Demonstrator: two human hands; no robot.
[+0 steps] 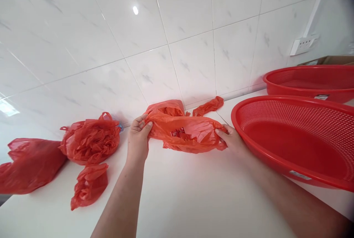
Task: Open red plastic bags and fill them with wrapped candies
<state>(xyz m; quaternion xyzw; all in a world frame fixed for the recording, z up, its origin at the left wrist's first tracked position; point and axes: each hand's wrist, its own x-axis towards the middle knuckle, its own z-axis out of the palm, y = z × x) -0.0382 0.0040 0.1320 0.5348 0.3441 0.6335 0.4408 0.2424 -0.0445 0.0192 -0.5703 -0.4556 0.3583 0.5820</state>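
A thin red plastic bag is stretched wide between my two hands above the white table. My left hand pinches its left edge between thumb and fingers. On the other side, my right hand grips the right edge, close to the rim of a big red basket. Through the bag's mouth I see small shiny dark-red packets; what they are I cannot make out. Directly behind stands another red plastic bag, partly hidden by the held one.
Red plastic bags lie at left: a bundled one, a fuller one and a small crumpled one. A twisted red bag rests by the tiled wall. Two red baskets, one nearer, one behind, stand right.
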